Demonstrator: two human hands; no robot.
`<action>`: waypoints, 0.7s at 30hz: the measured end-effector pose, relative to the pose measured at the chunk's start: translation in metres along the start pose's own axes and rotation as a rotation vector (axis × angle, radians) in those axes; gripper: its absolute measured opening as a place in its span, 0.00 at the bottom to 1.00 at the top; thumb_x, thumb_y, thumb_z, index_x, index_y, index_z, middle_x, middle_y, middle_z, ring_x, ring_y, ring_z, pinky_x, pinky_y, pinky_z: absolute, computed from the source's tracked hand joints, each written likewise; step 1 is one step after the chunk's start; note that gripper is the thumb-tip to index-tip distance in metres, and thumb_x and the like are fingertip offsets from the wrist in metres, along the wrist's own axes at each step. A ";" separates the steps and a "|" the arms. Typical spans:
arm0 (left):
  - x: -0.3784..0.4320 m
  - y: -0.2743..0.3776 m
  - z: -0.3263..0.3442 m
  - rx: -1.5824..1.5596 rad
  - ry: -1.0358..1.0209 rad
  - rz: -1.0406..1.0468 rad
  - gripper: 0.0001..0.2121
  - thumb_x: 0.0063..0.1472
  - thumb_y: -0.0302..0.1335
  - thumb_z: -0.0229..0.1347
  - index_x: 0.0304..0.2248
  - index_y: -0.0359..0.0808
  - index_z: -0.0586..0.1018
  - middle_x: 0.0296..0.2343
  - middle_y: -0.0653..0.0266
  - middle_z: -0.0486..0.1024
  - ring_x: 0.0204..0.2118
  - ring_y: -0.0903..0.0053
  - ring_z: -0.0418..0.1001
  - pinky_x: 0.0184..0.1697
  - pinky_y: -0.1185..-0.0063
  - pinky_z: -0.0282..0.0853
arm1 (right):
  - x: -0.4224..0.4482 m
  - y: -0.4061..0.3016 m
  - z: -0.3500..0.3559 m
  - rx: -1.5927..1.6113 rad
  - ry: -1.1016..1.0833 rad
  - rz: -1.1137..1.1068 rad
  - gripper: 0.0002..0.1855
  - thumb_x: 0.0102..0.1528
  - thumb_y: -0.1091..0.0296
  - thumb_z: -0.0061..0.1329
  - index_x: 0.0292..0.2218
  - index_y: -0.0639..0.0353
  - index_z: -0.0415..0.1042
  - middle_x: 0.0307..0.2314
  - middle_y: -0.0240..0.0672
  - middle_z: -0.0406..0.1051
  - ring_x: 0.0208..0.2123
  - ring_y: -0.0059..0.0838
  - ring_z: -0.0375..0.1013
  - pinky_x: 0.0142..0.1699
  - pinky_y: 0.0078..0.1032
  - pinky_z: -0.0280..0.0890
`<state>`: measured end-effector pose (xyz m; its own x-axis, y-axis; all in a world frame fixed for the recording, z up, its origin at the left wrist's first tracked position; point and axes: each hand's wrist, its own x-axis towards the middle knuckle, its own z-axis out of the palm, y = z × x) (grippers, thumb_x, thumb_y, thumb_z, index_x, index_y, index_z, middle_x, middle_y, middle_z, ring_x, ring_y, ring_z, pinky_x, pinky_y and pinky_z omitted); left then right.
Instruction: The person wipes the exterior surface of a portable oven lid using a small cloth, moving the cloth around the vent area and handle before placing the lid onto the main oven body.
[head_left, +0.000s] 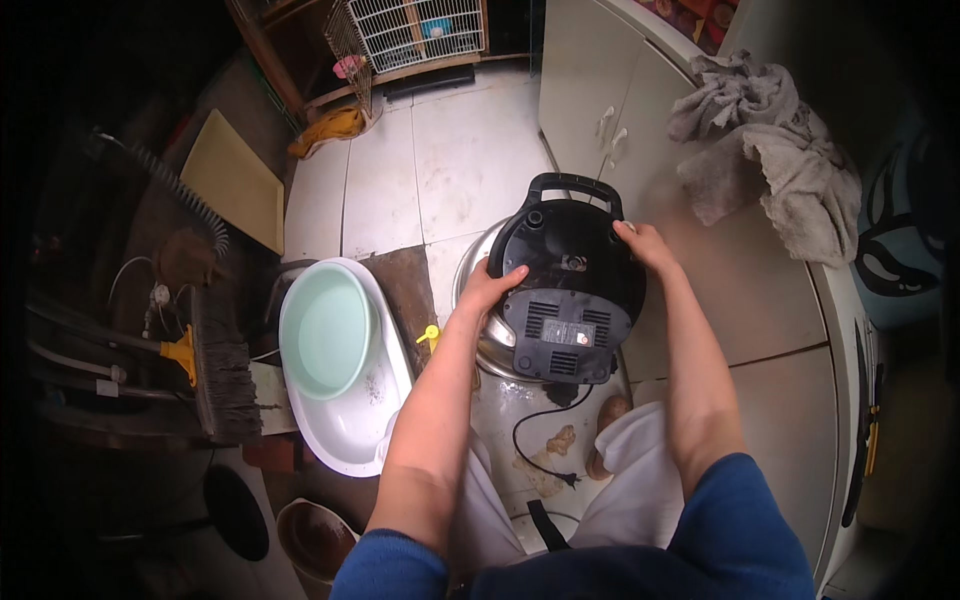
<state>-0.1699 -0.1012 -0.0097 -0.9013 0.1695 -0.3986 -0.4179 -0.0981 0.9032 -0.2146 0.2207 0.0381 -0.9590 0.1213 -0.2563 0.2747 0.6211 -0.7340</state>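
Note:
Both my hands hold a black electric kitchen appliance (570, 262), tilted so its vented underside faces me; its exact kind I cannot tell. My left hand (491, 289) grips its left edge, the thumb lying on the base. At the upper right edge my right hand (641, 244) grips it beside the carrying handle (574, 182). Behind and below the appliance is a round stainless steel basin (491, 349), partly hidden. A black power cord (516, 431) trails down to the floor, its plug (570, 478) near my feet.
Left of me, a pale green basin (328, 330) sits in a white plastic tub (352, 442), beside a broom (225, 382). Grey cabinets (592, 82) with a crumpled grey towel (802, 165) on their top stand at the right. A wire cage (420, 34) and an orange cloth (330, 129) are beyond.

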 end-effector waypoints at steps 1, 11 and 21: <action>-0.006 0.008 0.007 -0.006 -0.015 -0.020 0.40 0.44 0.36 0.69 0.52 0.26 0.63 0.44 0.49 0.71 0.45 0.67 0.71 0.47 0.74 0.69 | 0.002 0.004 -0.004 0.034 -0.044 0.009 0.32 0.54 0.40 0.45 0.40 0.68 0.73 0.30 0.42 0.74 0.33 0.32 0.72 0.40 0.29 0.65; -0.024 0.026 0.028 -0.037 0.085 -0.163 0.29 0.45 0.43 0.67 0.42 0.33 0.72 0.30 0.64 0.75 0.29 0.78 0.73 0.22 0.76 0.71 | 0.015 0.039 -0.003 0.385 -0.036 0.007 0.23 0.59 0.46 0.41 0.34 0.58 0.74 0.24 0.32 0.71 0.24 0.28 0.67 0.31 0.29 0.64; -0.022 0.015 0.016 -0.108 0.151 -0.111 0.30 0.49 0.43 0.65 0.42 0.26 0.71 0.31 0.61 0.75 0.29 0.77 0.73 0.29 0.79 0.71 | -0.027 0.027 0.010 0.842 -0.078 0.302 0.23 0.59 0.51 0.43 0.44 0.64 0.69 0.36 0.37 0.73 0.38 0.31 0.71 0.44 0.31 0.65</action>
<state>-0.1547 -0.0906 0.0155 -0.8523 0.0373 -0.5216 -0.5184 -0.1924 0.8332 -0.1808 0.2269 0.0187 -0.8386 0.1150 -0.5325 0.5042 -0.2064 -0.8386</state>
